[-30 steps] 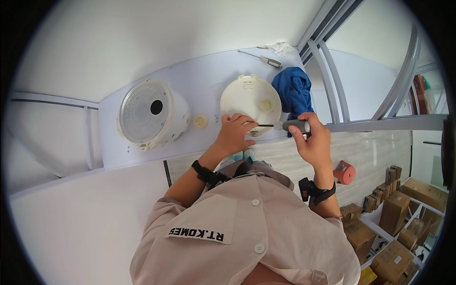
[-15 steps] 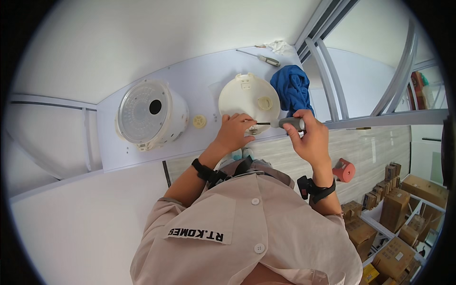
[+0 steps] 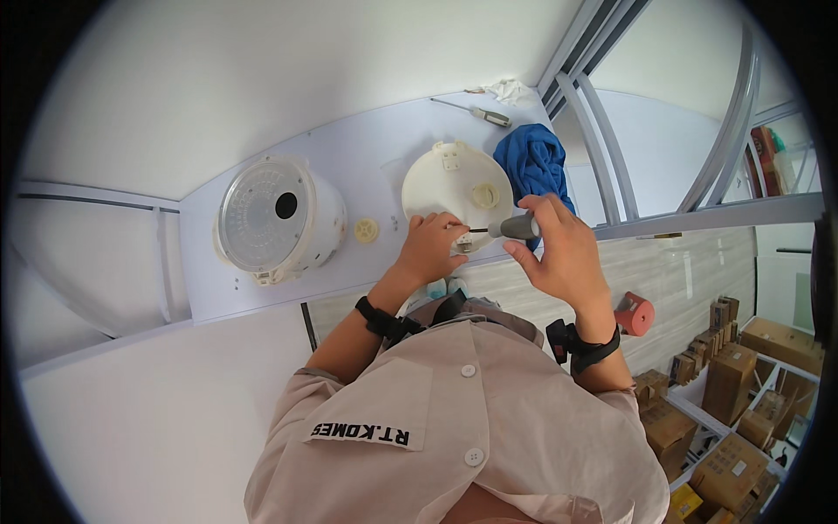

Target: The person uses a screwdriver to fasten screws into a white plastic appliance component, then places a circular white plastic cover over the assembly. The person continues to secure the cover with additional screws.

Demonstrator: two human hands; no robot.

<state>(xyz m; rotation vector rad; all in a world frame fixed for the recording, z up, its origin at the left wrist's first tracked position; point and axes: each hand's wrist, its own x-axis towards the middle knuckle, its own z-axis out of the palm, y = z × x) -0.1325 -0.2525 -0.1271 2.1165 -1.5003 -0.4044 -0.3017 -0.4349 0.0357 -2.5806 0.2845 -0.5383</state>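
Observation:
A round cream-white lid (image 3: 436,185) lies on the table in front of me, with a small ring-shaped part (image 3: 485,195) on its surface. My right hand (image 3: 563,253) grips the grey handle of a screwdriver (image 3: 518,229), whose dark shaft points left over the lid's near edge. There, by a small latch-like piece (image 3: 466,244), my left hand (image 3: 428,249) has its fingers closed around the shaft's tip. What they pinch is too small to make out.
Left on the table stands a white rice-cooker body (image 3: 323,218) with a clear cover. Beside it lie a yellow round cap (image 3: 366,230) and tiny screws. A blue cloth (image 3: 532,162), a second screwdriver (image 3: 491,116) and white tissue (image 3: 511,91) lie right and behind. Metal frame (image 3: 615,148) borders the right.
My right hand has shifted its fingers around the screwdriver handle, and the handle has moved slightly left. My left hand stays by the shaft's tip at the lid's edge.

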